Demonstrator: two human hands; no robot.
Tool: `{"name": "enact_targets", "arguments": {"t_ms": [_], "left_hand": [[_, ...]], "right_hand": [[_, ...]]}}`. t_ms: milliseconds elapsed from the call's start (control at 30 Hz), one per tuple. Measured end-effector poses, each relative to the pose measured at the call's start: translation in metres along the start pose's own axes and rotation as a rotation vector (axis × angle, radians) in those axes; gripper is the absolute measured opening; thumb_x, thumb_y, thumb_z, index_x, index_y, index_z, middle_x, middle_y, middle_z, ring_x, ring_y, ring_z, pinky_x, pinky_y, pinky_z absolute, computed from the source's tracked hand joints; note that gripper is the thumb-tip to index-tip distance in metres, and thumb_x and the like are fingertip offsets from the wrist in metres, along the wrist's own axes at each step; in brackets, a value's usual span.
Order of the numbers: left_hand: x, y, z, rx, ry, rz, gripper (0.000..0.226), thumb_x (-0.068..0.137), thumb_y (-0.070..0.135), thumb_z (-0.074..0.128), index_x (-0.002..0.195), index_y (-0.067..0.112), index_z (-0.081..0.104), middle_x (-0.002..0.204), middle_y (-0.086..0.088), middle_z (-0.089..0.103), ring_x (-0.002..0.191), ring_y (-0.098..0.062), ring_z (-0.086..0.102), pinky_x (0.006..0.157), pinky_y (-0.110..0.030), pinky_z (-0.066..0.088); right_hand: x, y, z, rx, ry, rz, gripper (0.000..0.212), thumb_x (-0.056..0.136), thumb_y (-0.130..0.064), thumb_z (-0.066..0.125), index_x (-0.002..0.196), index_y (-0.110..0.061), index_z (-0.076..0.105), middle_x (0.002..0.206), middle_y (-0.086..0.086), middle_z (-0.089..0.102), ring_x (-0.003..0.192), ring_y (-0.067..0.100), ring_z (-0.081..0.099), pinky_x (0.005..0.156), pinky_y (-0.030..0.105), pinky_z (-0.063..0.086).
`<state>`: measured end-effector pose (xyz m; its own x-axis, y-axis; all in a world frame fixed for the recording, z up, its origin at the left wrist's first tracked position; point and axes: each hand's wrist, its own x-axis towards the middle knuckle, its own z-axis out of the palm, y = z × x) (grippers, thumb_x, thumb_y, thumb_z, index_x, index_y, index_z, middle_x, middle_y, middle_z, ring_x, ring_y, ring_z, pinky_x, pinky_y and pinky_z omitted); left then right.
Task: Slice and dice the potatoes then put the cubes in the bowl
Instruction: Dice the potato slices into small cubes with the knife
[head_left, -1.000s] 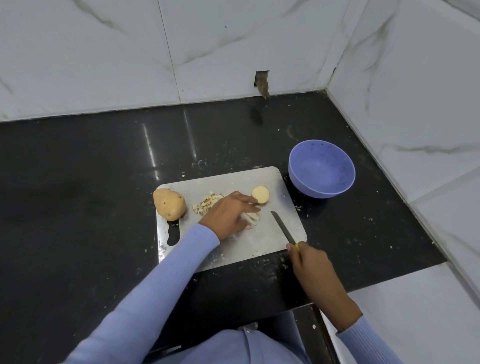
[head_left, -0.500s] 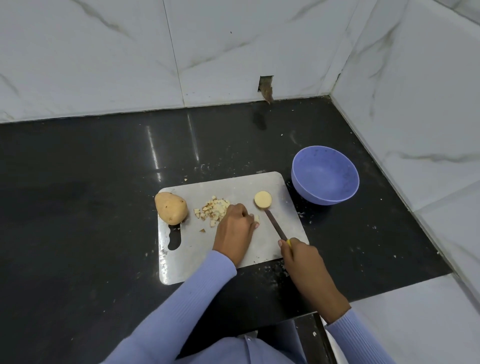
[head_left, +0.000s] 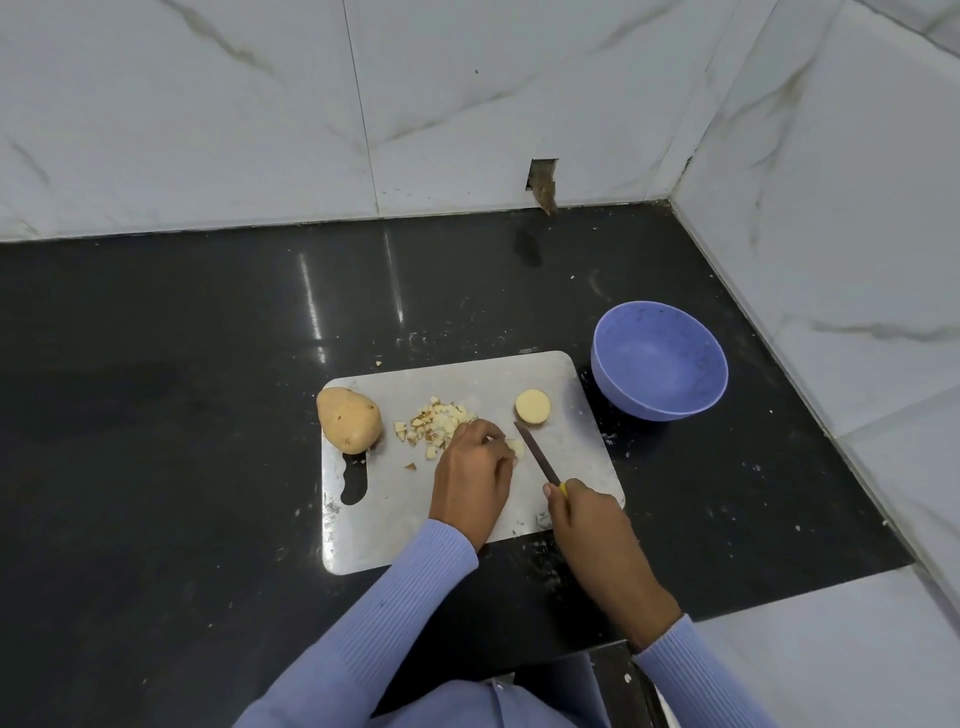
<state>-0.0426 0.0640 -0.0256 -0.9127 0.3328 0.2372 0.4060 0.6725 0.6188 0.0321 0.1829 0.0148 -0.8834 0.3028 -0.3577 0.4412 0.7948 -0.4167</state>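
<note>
A steel cutting board (head_left: 561, 452) lies on the black counter. A whole potato (head_left: 348, 419) sits at its left edge, and a pile of diced potato cubes (head_left: 434, 422) lies beside it. A round potato slice (head_left: 532, 406) rests near the board's right side. My left hand (head_left: 475, 475) has its fingers curled over a small potato piece (head_left: 517, 447), mostly hidden beneath them. My right hand (head_left: 589, 517) grips a yellow-handled knife (head_left: 537, 451), its blade just right of that piece. The purple bowl (head_left: 658, 359) stands empty to the board's right.
White marble walls (head_left: 831, 208) close in at the back and on the right, forming a corner behind the bowl. The black counter (head_left: 156, 415) stretches wide to the left, with potato crumbs scattered around the board. Its front edge runs under my arms.
My left hand drew back from the round slice and curled over a small piece. The knife swung in from the board's right edge, blade now beside my left fingers.
</note>
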Motion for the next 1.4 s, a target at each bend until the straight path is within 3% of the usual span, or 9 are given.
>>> {"name": "enact_targets", "arguments": {"t_ms": [233,333,400,500,733,800,933,1100,1400], "left_hand": [[0.008,0.002,0.001,-0.116,-0.032,-0.135,0.006,0.076,0.001,0.073,0.073,0.006,0.074,0.084,-0.003,0.061,0.080,-0.016,0.057,0.071,-0.023,0.047],[0.012,0.005,-0.001,-0.160,-0.040,-0.193,0.007,0.076,0.000,0.072,0.071,0.005,0.073,0.084,-0.005,0.062,0.077,-0.016,0.057,0.070,-0.025,0.049],[0.013,0.007,-0.002,-0.167,-0.044,-0.207,0.007,0.076,0.000,0.072,0.071,0.005,0.074,0.085,-0.004,0.062,0.076,-0.015,0.056,0.069,-0.023,0.048],[0.013,0.007,-0.002,-0.166,-0.042,-0.207,0.007,0.076,0.000,0.072,0.071,0.005,0.074,0.085,-0.004,0.061,0.076,-0.014,0.056,0.067,-0.018,0.044],[0.004,0.005,-0.001,-0.120,-0.010,-0.133,0.004,0.079,0.003,0.073,0.078,0.005,0.075,0.087,-0.004,0.062,0.080,-0.013,0.054,0.070,-0.009,0.036],[0.003,0.004,-0.002,-0.139,0.007,-0.133,0.005,0.079,0.002,0.072,0.081,0.004,0.076,0.089,-0.004,0.063,0.081,-0.013,0.055,0.071,-0.007,0.036],[0.002,0.004,-0.001,-0.165,0.017,-0.141,0.009,0.079,-0.001,0.071,0.084,0.005,0.076,0.090,-0.005,0.063,0.079,-0.012,0.056,0.073,-0.016,0.047],[0.006,0.005,-0.002,-0.207,0.049,-0.221,0.012,0.073,-0.005,0.074,0.077,0.006,0.077,0.084,-0.005,0.066,0.072,-0.009,0.056,0.067,-0.001,0.037],[0.006,0.006,-0.002,-0.216,0.041,-0.249,0.010,0.074,-0.002,0.075,0.077,0.007,0.077,0.084,-0.002,0.066,0.074,-0.010,0.058,0.068,0.000,0.038]], "right_hand": [[-0.001,-0.007,0.008,-0.093,0.016,0.003,0.032,0.103,-0.038,0.026,0.092,-0.016,0.046,0.072,-0.006,0.047,0.065,0.010,0.047,0.053,0.023,0.031],[-0.002,-0.010,0.009,-0.160,0.030,-0.004,0.033,0.104,-0.035,0.025,0.100,-0.012,0.048,0.068,-0.007,0.042,0.058,0.007,0.041,0.046,0.017,0.025],[-0.007,-0.008,0.010,-0.203,0.029,-0.004,0.031,0.105,-0.033,0.024,0.100,-0.012,0.046,0.066,-0.009,0.039,0.054,0.004,0.038,0.045,0.018,0.024],[-0.022,0.001,0.014,-0.233,0.017,-0.007,0.031,0.105,-0.033,0.024,0.103,-0.013,0.048,0.071,-0.008,0.044,0.061,0.008,0.047,0.056,0.019,0.035],[-0.029,0.000,0.001,-0.118,0.011,0.002,0.032,0.103,-0.039,0.025,0.092,-0.017,0.045,0.071,-0.007,0.045,0.069,0.014,0.049,0.064,0.025,0.039],[-0.022,-0.005,0.000,-0.088,0.026,-0.004,0.033,0.103,-0.039,0.026,0.092,-0.016,0.046,0.072,-0.005,0.049,0.069,0.015,0.052,0.063,0.027,0.041],[-0.008,-0.014,0.002,-0.066,0.023,-0.023,0.033,0.103,-0.039,0.026,0.091,-0.015,0.045,0.072,-0.004,0.049,0.066,0.014,0.051,0.053,0.025,0.035],[-0.003,-0.016,0.008,-0.126,0.014,-0.028,0.033,0.104,-0.035,0.024,0.098,-0.012,0.046,0.072,-0.004,0.045,0.069,0.015,0.049,0.061,0.027,0.037],[-0.034,0.002,0.008,-0.221,-0.019,-0.011,0.033,0.105,-0.035,0.022,0.104,-0.014,0.047,0.073,-0.009,0.041,0.066,0.011,0.045,0.058,0.020,0.034]]}}
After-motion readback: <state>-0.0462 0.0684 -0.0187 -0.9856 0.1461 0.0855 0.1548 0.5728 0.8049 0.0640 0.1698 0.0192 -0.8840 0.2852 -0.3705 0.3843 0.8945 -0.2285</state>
